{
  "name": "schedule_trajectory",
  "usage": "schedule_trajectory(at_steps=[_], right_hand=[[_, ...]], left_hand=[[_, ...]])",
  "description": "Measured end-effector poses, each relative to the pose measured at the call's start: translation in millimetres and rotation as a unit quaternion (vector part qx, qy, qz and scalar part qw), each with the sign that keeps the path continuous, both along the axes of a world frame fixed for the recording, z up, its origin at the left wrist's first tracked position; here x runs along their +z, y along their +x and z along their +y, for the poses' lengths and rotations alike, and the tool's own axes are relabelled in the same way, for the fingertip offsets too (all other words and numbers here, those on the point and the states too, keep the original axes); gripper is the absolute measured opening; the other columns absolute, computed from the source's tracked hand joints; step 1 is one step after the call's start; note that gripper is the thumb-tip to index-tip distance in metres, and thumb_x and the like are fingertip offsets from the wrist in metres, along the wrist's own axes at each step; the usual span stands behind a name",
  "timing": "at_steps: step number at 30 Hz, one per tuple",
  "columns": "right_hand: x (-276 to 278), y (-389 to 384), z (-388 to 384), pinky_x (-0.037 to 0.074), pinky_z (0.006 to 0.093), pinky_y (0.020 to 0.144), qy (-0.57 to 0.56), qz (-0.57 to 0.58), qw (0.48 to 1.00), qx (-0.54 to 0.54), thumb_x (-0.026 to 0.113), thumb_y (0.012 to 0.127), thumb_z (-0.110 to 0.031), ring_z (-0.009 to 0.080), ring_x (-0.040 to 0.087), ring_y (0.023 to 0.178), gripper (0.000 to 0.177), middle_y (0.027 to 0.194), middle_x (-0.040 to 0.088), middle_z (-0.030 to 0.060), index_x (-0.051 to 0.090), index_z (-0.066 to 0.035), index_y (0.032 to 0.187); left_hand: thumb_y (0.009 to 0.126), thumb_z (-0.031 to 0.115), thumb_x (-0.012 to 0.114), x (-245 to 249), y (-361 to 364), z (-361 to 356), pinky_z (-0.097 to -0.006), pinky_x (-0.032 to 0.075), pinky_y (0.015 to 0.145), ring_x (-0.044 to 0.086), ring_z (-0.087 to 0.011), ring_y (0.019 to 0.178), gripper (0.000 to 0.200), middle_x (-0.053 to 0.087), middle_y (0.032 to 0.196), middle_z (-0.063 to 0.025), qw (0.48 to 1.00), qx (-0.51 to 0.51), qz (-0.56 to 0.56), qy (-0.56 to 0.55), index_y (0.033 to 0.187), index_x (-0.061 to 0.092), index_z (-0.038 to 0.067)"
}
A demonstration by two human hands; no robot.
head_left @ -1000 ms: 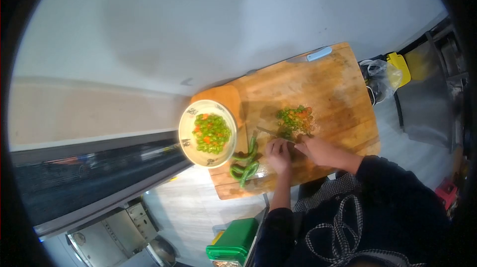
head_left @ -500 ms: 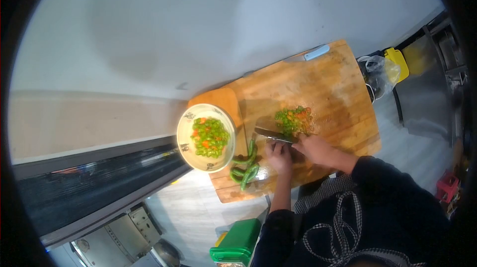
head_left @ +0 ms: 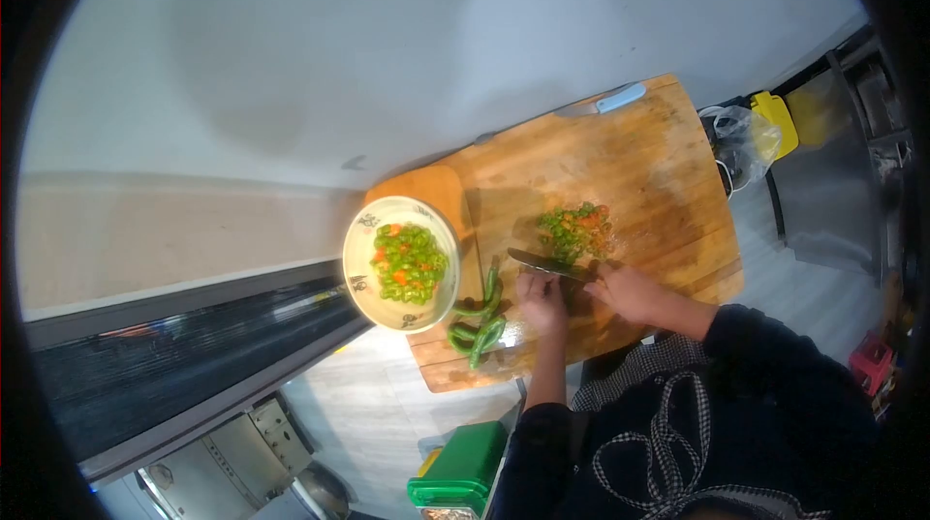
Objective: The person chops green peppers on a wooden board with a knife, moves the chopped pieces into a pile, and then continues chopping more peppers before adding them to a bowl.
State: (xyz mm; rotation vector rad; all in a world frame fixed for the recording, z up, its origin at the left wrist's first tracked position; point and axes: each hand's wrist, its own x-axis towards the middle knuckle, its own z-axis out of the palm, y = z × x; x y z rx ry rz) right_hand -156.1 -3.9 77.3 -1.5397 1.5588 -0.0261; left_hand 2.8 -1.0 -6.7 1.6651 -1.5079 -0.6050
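My right hand (head_left: 625,293) is closed round the handle of a dark-bladed knife (head_left: 544,262), whose blade points left over the wooden cutting board (head_left: 659,171). Just below the blade, my left hand (head_left: 542,299) has its fingers bent together on the board; whatever lies under them is too small to make out. Chopped green and orange pepper (head_left: 575,229) lies in a pile beyond the blade. Whole green peppers (head_left: 477,334) rest on the board left of my left hand. Further left, a patterned bowl (head_left: 359,259) holds more cut pepper pieces.
A knife with a light blue handle (head_left: 621,99) lies at the board's far edge, by the wall. A green bin (head_left: 465,470) stands on the floor below. To the right are a clear plastic bag (head_left: 748,140) and a yellow object (head_left: 776,121).
The knife and my right hand have shifted slightly right, and the blade has changed its tilt. My left hand has moved very little.
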Motion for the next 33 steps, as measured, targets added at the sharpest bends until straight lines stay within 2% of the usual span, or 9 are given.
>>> schedule_trajectory(at_steps=[3, 6, 12, 15, 18, 20, 24, 30, 33], right_hand=[[0.8, -0.6, -0.6, 0.046, 0.0463, 0.072, 0.02, 0.01, 1.0, 0.013, 0.045, 0.09, -0.039, 0.0438, 0.057, 0.08, 0.046, 0.084, 0.059, 0.028, 0.052, 0.006, 0.099], [8.2, 0.0, -3.0, 0.046, 0.0458, 0.072, 0.042, 0.028, 0.999, 0.016, 0.046, 0.089, -0.04, 0.0424, 0.058, 0.08, 0.047, 0.084, 0.06, 0.0268, 0.052, 0.006, 0.099], [-5.5, 15.5, 0.2, 0.048, 0.043, 0.069, -0.018, 0.081, 0.996, 0.004, 0.047, 0.088, -0.042, 0.0365, 0.061, 0.078, 0.048, 0.084, 0.062, 0.0228, 0.054, 0.004, 0.099], [0.1, 22.4, -9.1, 0.048, 0.0425, 0.067, -0.021, 0.102, 0.994, 0.041, 0.045, 0.089, -0.041, 0.0348, 0.061, 0.079, 0.047, 0.083, 0.062, 0.021, 0.055, 0.004, 0.097], [0.5, 16.5, -9.0, 0.047, 0.0428, 0.065, -0.06, 0.092, 0.989, 0.098, 0.045, 0.089, -0.034, 0.0347, 0.059, 0.078, 0.037, 0.082, 0.059, 0.0196, 0.057, 0.0, 0.097], [-29.7, 5.7, 5.2, 0.047, 0.0432, 0.064, -0.066, 0.073, 0.991, 0.096, 0.046, 0.089, -0.029, 0.0346, 0.058, 0.076, 0.03, 0.082, 0.057, 0.0189, 0.058, -0.004, 0.098], [-16.6, -3.6, 9.9, 0.046, 0.0441, 0.061, -0.139, 0.07, 0.976, 0.154, 0.047, 0.087, -0.022, 0.0345, 0.057, 0.073, 0.022, 0.084, 0.054, 0.0177, 0.059, -0.01, 0.1], [-26.8, -6.3, 15.2, 0.047, 0.0438, 0.061, -0.093, 0.071, 0.987, 0.112, 0.051, 0.085, -0.031, 0.0345, 0.059, 0.074, 0.029, 0.082, 0.057, 0.0181, 0.058, -0.006, 0.099], [-6.2, 2.8, 9.7, 0.048, 0.0429, 0.061, -0.077, 0.074, 0.994, 0.025, 0.051, 0.086, -0.037, 0.0351, 0.061, 0.071, 0.038, 0.075, 0.061, 0.0189, 0.057, -0.001, 0.094]], left_hand=[[0.063, -0.005, 0.064, -1.5, -2.1, -0.5, -0.0359, 0.045, 0.071, 0.054, -0.0291, 0.081, 0.018, 0.058, 0.084, -0.0113, 1.0, 0.009, -0.009, -0.023, 0.079, 0.064, 0.003], [0.063, -0.004, 0.063, -4.0, -2.4, 0.8, -0.0365, 0.045, 0.075, 0.055, -0.0305, 0.086, 0.023, 0.059, 0.092, -0.0127, 0.998, 0.021, 0.055, 0.02, 0.084, 0.065, 0.002], [0.065, 0.0, 0.063, -10.7, 1.0, 3.6, -0.0389, 0.044, 0.078, 0.054, -0.0304, 0.09, 0.02, 0.059, 0.093, -0.0126, 1.0, -0.003, -0.016, 0.013, 0.085, 0.065, 0.002], [0.067, 0.001, 0.063, -9.8, -1.1, 9.8, -0.0394, 0.044, 0.077, 0.054, -0.0304, 0.089, 0.017, 0.058, 0.089, -0.0129, 0.999, -0.003, -0.045, -0.022, 0.084, 0.065, 0.003], [0.068, 0.003, 0.063, -3.6, -1.7, 16.7, -0.0388, 0.044, 0.075, 0.054, -0.0298, 0.085, 0.015, 0.057, 0.084, -0.0122, 0.999, 0.012, -0.049, 0.001, 0.083, 0.065, 0.003], [0.068, 0.002, 0.065, -0.7, -0.5, 11.4, -0.0379, 0.044, 0.074, 0.054, -0.0294, 0.083, 0.014, 0.057, 0.083, -0.0114, 0.999, 0.02, -0.023, 0.018, 0.082, 0.065, 0.003], [0.066, 0.002, 0.066, -0.8, -3.7, 6.0, -0.0364, 0.045, 0.074, 0.055, -0.0289, 0.08, 0.015, 0.059, 0.084, -0.011, 0.998, 0.037, -0.03, 0.035, 0.081, 0.065, 0.003], [0.064, -0.001, 0.065, 3.3, -7.7, 3.4, -0.039, 0.044, 0.075, 0.055, -0.0312, 0.084, 0.017, 0.06, 0.088, -0.0127, 0.999, 0.031, -0.035, -0.002, 0.082, 0.064, 0.001], [0.065, -0.001, 0.063, 3.6, -7.7, 1.9, -0.0396, 0.044, 0.075, 0.055, -0.0322, 0.085, 0.018, 0.06, 0.089, -0.0126, 0.999, 0.02, -0.03, -0.024, 0.082, 0.064, 0.0]])
